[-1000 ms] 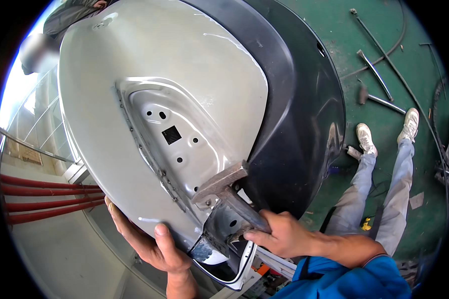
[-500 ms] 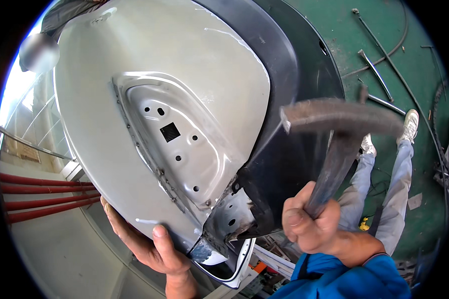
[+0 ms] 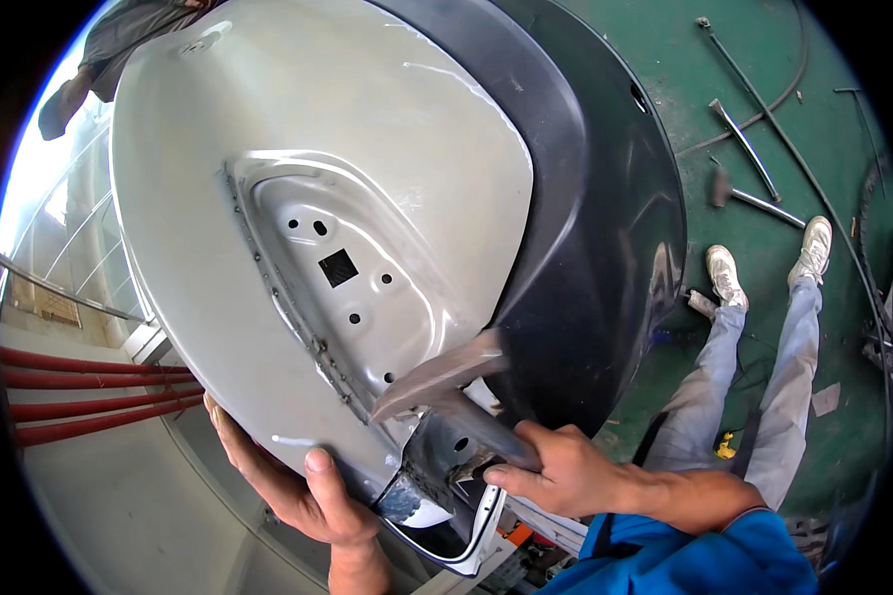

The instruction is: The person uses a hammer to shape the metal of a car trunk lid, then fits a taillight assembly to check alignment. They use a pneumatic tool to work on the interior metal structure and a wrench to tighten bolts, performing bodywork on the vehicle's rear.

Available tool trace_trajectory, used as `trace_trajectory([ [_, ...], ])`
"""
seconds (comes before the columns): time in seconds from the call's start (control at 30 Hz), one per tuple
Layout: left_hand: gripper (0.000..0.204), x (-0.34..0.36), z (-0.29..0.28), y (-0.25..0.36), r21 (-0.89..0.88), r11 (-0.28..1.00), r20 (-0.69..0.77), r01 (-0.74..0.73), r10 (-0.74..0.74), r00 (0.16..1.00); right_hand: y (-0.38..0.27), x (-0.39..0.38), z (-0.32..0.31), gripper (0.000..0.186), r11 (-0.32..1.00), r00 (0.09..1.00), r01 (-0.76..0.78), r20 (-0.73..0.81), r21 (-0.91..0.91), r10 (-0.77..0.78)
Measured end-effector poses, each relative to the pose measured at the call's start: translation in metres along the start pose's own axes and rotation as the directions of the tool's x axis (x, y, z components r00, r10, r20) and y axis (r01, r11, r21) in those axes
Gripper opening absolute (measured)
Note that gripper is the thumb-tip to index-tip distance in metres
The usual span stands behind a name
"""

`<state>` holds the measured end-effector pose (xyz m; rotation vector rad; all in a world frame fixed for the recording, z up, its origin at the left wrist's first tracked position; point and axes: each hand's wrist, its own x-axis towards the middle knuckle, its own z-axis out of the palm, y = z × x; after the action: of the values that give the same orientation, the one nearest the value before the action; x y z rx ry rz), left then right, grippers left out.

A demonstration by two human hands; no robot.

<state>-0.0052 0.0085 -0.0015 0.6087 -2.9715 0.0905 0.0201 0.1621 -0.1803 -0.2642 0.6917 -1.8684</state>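
A car body panel (image 3: pixel 387 139) in pale grey, with a recessed pocket pierced by several holes, lies beside a dark grey-black section (image 3: pixel 585 258). My left hand (image 3: pixel 298 491) grips the pale panel's lower-left edge, thumb on its face and fingers round the rim. My right hand (image 3: pixel 566 471) is closed round the handle of a steel hammer (image 3: pixel 437 377). The hammer's blurred head lies over the lower end of the recess, beside a bent, scraped metal corner (image 3: pixel 417 496); I cannot tell whether it touches the metal.
Another person's dark sleeve (image 3: pixel 119 45) is at the upper left, above a wire rail. Red pipes (image 3: pixel 89 377) run along the left. On the green floor (image 3: pixel 754 59) lie rods, a hose and a second hammer (image 3: pixel 764 203). My legs and white shoes (image 3: pixel 814 248) show at the right.
The hammer in my right hand was raised to the right half a second ago; it is down over the panel's lower corner again, much as a second ago. My left hand stays put.
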Motion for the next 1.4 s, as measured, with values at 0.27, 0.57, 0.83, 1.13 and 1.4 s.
trace_trajectory([
  [0.27,0.074,0.0,-0.004,-0.005,0.013,1.0,0.004,-0.025,0.025,1.0,-0.011,0.001,-0.015,0.032,0.95,0.968,0.166,-0.142,-0.265,-0.208],
  [0.57,0.076,-0.001,-0.011,-0.008,0.04,0.999,0.028,-0.026,0.025,0.999,-0.015,-0.002,-0.014,0.027,0.952,0.978,0.109,-0.143,-0.285,-0.155],
  [0.83,0.076,0.002,-0.009,-0.004,0.051,0.998,0.029,-0.03,0.028,0.999,0.003,-0.002,0.0,0.033,0.908,0.971,0.167,-0.096,-0.383,-0.219],
  [1.13,0.075,0.002,-0.008,-0.003,0.046,0.998,0.036,-0.035,0.033,0.999,0.011,-0.004,0.007,0.039,0.962,0.983,0.097,-0.126,-0.255,-0.132],
  [1.4,0.074,0.001,-0.006,-0.001,0.045,0.998,0.004,-0.048,0.048,0.999,-0.004,-0.002,-0.002,0.03,0.952,0.926,0.214,-0.265,-0.22,-0.27],
])
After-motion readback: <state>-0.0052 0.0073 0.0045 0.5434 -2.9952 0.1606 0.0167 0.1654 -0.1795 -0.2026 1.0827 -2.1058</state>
